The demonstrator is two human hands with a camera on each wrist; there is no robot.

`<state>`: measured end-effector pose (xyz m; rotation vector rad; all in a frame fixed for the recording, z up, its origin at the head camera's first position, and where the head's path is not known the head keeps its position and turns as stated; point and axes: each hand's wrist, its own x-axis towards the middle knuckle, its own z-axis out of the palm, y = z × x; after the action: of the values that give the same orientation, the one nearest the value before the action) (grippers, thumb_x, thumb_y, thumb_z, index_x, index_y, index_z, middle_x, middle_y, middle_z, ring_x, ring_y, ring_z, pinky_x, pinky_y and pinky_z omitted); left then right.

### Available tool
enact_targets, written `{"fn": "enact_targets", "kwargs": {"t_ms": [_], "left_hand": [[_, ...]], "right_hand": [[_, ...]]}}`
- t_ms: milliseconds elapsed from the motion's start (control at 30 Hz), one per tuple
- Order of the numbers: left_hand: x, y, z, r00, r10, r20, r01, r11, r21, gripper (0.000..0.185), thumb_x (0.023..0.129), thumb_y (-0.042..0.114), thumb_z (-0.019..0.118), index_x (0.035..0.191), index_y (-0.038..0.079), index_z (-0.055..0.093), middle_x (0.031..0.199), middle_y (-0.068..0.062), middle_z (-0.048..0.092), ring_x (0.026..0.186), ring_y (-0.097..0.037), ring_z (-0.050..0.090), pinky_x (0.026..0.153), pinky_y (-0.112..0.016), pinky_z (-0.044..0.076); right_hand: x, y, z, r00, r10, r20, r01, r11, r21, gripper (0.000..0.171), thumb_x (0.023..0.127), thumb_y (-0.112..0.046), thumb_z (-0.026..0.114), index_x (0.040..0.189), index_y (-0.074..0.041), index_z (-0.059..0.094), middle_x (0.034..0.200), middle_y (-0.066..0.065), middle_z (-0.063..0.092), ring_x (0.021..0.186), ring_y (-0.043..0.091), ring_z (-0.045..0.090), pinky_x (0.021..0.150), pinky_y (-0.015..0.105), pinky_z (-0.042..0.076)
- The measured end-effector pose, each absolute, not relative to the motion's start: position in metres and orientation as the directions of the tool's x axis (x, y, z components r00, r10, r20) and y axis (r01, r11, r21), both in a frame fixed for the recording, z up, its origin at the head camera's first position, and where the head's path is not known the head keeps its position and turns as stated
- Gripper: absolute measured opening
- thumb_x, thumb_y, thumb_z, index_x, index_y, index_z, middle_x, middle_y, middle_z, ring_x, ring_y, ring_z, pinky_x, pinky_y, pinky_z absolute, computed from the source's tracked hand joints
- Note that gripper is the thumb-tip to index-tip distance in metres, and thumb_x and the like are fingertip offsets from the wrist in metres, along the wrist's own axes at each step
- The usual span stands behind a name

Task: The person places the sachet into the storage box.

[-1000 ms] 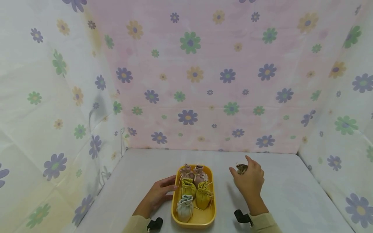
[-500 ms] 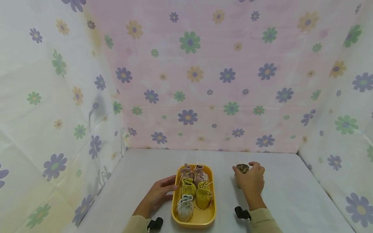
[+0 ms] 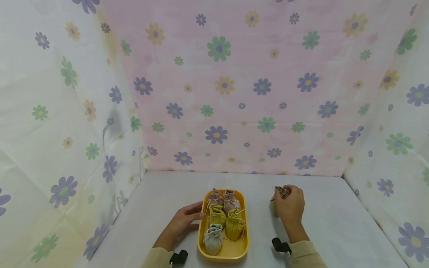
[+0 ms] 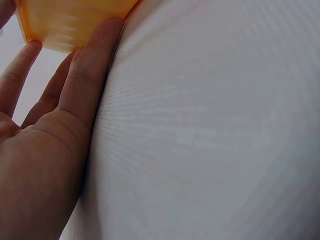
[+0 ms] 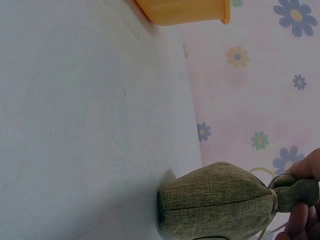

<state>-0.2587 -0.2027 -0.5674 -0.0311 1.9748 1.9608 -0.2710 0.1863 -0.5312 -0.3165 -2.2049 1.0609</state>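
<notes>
My right hand (image 3: 292, 206) pinches the gathered neck of an olive-green drawstring pouch (image 5: 217, 202) to the right of the yellow tray (image 3: 222, 258). In the right wrist view the pouch's base is close to the white tabletop, and only some of the fingers (image 5: 298, 222) show at its neck. On the tray's left side, my left hand (image 3: 179, 225) rests its nearly straight fingers against the outer wall. The left wrist view has those fingertips touching the tray wall (image 4: 70, 22). Inside the tray are two pinkish pouches (image 3: 230, 203), two mustard-yellow ones (image 3: 234, 226) and a pale grey-green pouch (image 3: 213, 240).
The white tabletop (image 3: 338, 227) runs back to a pink flowered cloth (image 3: 241, 111). Similar flowered cloth walls (image 3: 53, 141) close in both sides. Each wrist carries a small black camera mount (image 3: 280, 245).
My right hand has come down around the olive-green pouch, its spread thumb and fingers now closed on the neck. The left hand and tray have stayed in place.
</notes>
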Motion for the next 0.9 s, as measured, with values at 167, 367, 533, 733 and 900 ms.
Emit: {"fn": "enact_targets", "kwargs": {"t_ms": [167,367,533,733,900], "left_hand": [[-0.260,-0.202,-0.568,-0.935,0.231,-0.268,-0.266,0.040,0.963,0.080,0.080,0.039,0.088,0.150,0.019,0.056,0.155,-0.014,0.053,0.130,-0.026,0.061,0.095,-0.044,0.062],[-0.259,-0.203,-0.567,-0.934,0.230,-0.273,-0.271,0.041,0.962,0.081,0.079,0.039,0.088,0.150,0.019,0.056,0.155,-0.014,0.053,0.129,-0.025,0.062,0.094,-0.043,0.062],[-0.259,-0.202,-0.567,-0.935,0.235,-0.267,-0.265,0.044,0.963,0.080,0.081,0.038,0.088,0.151,0.019,0.056,0.156,-0.014,0.052,0.129,-0.025,0.062,0.095,-0.043,0.062],[-0.257,-0.202,-0.567,-0.937,0.229,-0.265,-0.262,0.044,0.964,0.078,0.082,0.037,0.087,0.151,0.018,0.055,0.156,-0.015,0.051,0.131,-0.026,0.060,0.095,-0.043,0.061],[-0.257,-0.203,-0.566,-0.937,0.232,-0.261,-0.257,0.049,0.965,0.077,0.084,0.037,0.086,0.152,0.018,0.055,0.156,-0.015,0.051,0.133,-0.028,0.059,0.096,-0.044,0.061]], "right_hand": [[-0.273,0.188,-0.531,-0.729,0.460,0.507,-0.101,0.661,-0.744,0.020,0.087,-0.009,0.077,0.101,0.003,0.069,0.090,0.015,0.062,0.080,0.028,0.060,0.068,0.036,0.047],[-0.269,0.187,-0.527,-0.706,0.444,0.552,-0.135,0.681,-0.720,0.013,0.085,-0.005,0.076,0.096,0.002,0.070,0.085,0.014,0.063,0.077,0.027,0.059,0.066,0.036,0.046],[-0.264,0.186,-0.520,-0.688,0.439,0.578,-0.154,0.690,-0.707,0.011,0.085,-0.005,0.075,0.094,0.001,0.071,0.084,0.012,0.063,0.075,0.024,0.058,0.065,0.034,0.045],[-0.256,0.184,-0.505,-0.640,0.412,0.649,-0.234,0.701,-0.674,0.011,0.084,-0.003,0.076,0.093,0.001,0.072,0.082,0.013,0.065,0.072,0.023,0.059,0.063,0.022,0.042],[-0.250,0.182,-0.492,-0.639,0.413,0.649,-0.264,0.674,-0.689,0.009,0.084,-0.004,0.078,0.091,-0.001,0.073,0.081,0.010,0.067,0.070,0.021,0.060,0.060,0.009,0.037]]}}
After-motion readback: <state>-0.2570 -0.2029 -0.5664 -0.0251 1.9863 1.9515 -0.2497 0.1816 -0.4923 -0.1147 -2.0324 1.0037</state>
